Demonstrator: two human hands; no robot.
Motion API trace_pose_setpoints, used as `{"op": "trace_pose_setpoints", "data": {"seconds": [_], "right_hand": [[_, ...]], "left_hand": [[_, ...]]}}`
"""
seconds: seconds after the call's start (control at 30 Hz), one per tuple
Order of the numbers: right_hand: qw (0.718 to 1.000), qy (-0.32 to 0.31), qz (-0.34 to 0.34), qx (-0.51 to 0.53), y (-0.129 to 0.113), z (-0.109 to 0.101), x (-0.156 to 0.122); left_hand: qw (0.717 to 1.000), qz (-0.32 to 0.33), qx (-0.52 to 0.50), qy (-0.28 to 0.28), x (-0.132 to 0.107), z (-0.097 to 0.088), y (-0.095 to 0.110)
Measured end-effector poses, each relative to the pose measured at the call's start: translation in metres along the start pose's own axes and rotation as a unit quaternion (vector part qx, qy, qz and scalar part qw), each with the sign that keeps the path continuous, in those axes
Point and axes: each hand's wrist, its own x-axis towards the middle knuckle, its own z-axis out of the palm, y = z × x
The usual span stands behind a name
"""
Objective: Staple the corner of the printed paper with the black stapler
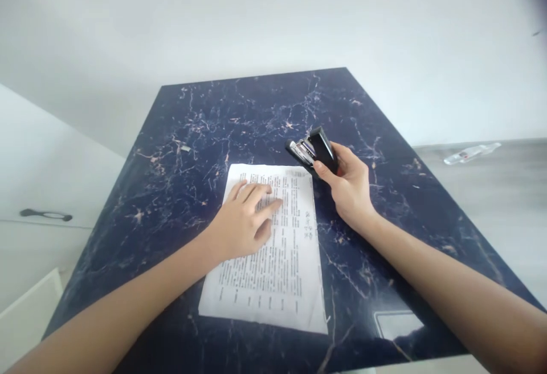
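Printed paper sheets [277, 271] lie on the dark blue marbled table, with handwriting near their right edge. My left hand [248, 220] rests on the upper left part of the paper, palm down and fingers spread. A black stapler [323, 149] is gripped in my right hand [351, 183], thumb on the near side and fingers wrapped behind it. Its jaws are apart, showing the metal inside. The stapler is at the paper's upper right corner; whether it touches the paper I cannot tell.
The marbled table [256, 112] stands against a pale wall [256, 20]. A small light scrap [185, 148] lies on the tabletop's left side. Down on the floor to the right is a clear plastic wrapper [470, 153]. A dark handle [46, 215] shows on white furniture at left.
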Motion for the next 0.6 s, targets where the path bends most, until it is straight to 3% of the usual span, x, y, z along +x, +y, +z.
{"op": "trace_pose_setpoints", "data": {"seconds": [0.2,0.4,0.6], "right_hand": [[0.988,-0.075,-0.091,-0.100,-0.021,-0.005,-0.001],[0.980,-0.145,-0.117,-0.073,-0.030,0.010,-0.011],[0.977,-0.158,-0.130,-0.055,-0.029,0.015,-0.013]], "left_hand": [[0.999,-0.048,0.016,-0.008,0.002,0.005,0.008],[0.988,-0.132,-0.020,0.073,0.002,0.013,0.019],[0.965,-0.212,-0.103,0.114,0.002,0.012,0.002]]}}
